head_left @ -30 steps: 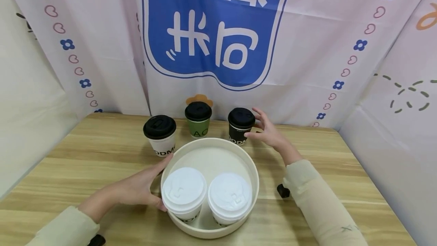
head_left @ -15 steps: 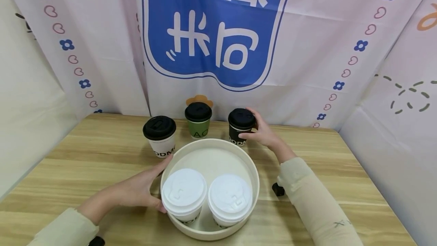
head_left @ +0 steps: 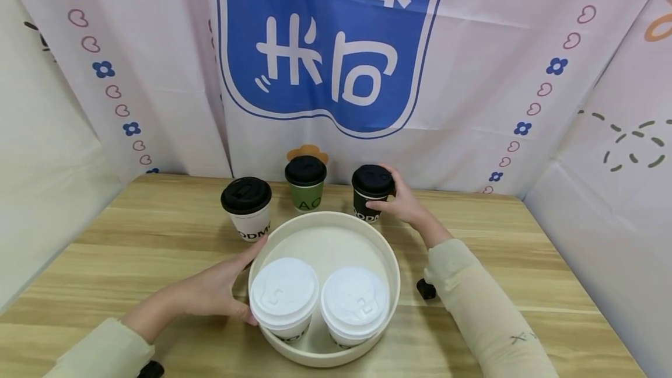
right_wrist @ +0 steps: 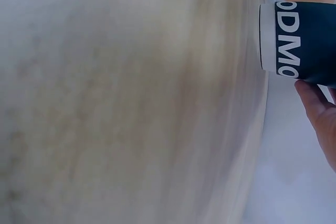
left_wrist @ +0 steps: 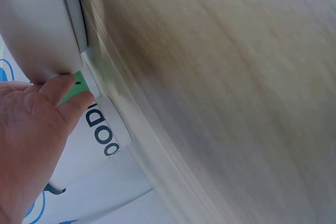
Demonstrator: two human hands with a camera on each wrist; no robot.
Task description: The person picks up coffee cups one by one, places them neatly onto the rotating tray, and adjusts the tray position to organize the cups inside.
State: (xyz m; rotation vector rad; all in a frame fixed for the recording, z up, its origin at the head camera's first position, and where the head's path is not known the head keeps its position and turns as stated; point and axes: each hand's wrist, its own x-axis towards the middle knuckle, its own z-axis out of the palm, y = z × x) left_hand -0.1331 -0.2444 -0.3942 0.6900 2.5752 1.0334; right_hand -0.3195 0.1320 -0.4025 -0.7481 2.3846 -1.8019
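Observation:
At the back, my right hand [head_left: 401, 203] grips a black paper cup [head_left: 366, 207] with a black lid, thumb across its front and fingers behind. In the right wrist view, this cup [right_wrist: 310, 40] stands upright on the table, with fingers at its side. My left hand [head_left: 210, 290] holds the left side of a round cream tray [head_left: 328, 238], thumb and fingers spread around its wall. The left wrist view has the fingertips against the tray wall [left_wrist: 42, 24]. Two white-lidded paper cups, one left [head_left: 284, 296] and one right [head_left: 354, 305], stand in the tray's near half.
A white paper cup [head_left: 251, 223] with a black lid stands behind the tray's left side. Beside it is a green cup [head_left: 305, 196], also black-lidded. A printed cloth [head_left: 178, 74] hangs behind the wooden table [head_left: 131, 238].
My right hand has moved slightly left and closed around the black cup, its thumb now across the front. The left hand, tray and other cups stay put.

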